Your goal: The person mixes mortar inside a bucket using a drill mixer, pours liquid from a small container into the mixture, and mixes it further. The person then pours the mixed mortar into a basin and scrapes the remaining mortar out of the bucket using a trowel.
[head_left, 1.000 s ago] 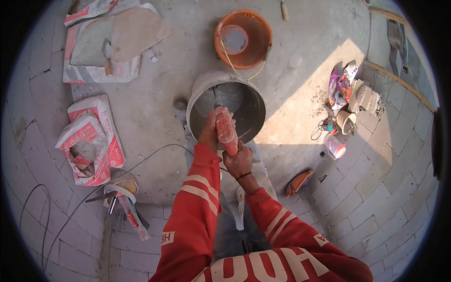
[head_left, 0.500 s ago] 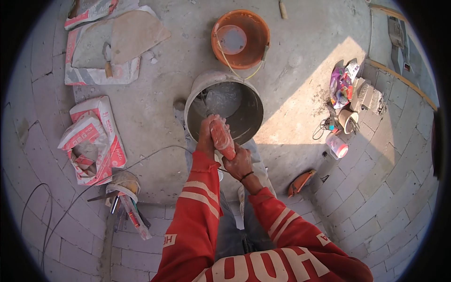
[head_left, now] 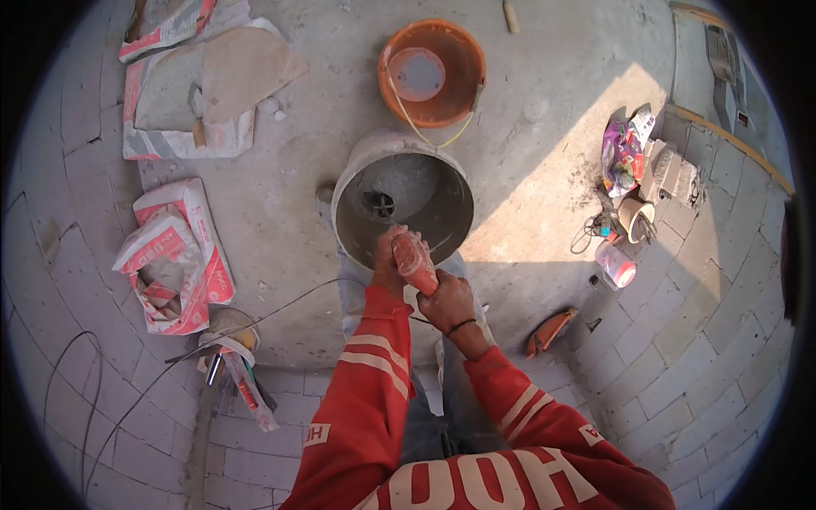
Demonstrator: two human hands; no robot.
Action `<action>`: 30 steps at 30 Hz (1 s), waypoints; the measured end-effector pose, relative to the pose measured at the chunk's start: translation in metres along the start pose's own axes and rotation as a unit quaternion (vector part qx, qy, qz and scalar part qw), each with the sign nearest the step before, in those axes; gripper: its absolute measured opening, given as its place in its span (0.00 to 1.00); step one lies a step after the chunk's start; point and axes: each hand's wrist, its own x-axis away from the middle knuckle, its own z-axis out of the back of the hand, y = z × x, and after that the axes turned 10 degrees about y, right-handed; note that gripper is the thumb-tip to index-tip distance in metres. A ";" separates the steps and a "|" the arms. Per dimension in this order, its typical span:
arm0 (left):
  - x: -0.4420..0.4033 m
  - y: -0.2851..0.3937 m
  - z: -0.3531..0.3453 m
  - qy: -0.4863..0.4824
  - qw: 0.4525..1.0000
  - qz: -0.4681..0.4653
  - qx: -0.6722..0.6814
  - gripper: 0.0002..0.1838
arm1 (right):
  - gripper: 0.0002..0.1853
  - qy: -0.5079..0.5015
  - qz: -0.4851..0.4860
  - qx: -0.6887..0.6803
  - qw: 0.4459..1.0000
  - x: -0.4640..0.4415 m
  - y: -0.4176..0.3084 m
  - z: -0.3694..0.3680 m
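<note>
A dusty red mixing drill [head_left: 415,262] is held over a grey mixing bucket [head_left: 460,208]. My left hand [head_left: 388,262] is closed around the drill's front part, near the bucket's front rim. Farther back, my right hand [head_left: 448,304] wraps round its rear end. The mixer's round paddle [head_left: 378,205] shows inside the bucket at the left. Pale grey wet material [head_left: 410,180] lies in the bucket, touching its far inner side. Much of the mixer shaft is hidden by my left hand and the drill.
Beyond the mixing bucket stands an orange bucket [head_left: 469,68] with a handle. Mortar bags [head_left: 211,246] lie to the left, near a small pail of tools [head_left: 229,327]. A cable [head_left: 280,308] crosses the floor. Blocks [head_left: 676,176] and a clear tub [head_left: 614,263] sit along the right.
Both hands and the drill have shifted back toward my body and slightly right. The paddle now shows clearly inside the bucket. Both hands keep their hold on the drill.
</note>
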 end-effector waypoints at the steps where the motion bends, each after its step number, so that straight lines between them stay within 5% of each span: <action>1: -0.002 -0.004 -0.003 0.005 1.000 0.003 0.006 0.14 | 0.14 0.010 -0.010 0.005 1.000 -0.001 0.001 0.002; 5: -0.008 -0.014 -0.031 0.009 1.000 0.010 -0.009 0.14 | 0.13 0.056 -0.026 0.016 0.998 -0.008 0.011 0.011; 9: -0.042 -0.016 -0.036 -0.024 0.993 0.113 -0.008 0.13 | 0.14 0.086 -0.032 0.020 0.996 -0.022 0.016 0.017; 30: 0.015 0.013 -0.082 -0.056 0.994 -0.037 -0.089 0.26 | 0.12 0.142 0.002 -0.087 0.986 -0.032 0.005 0.007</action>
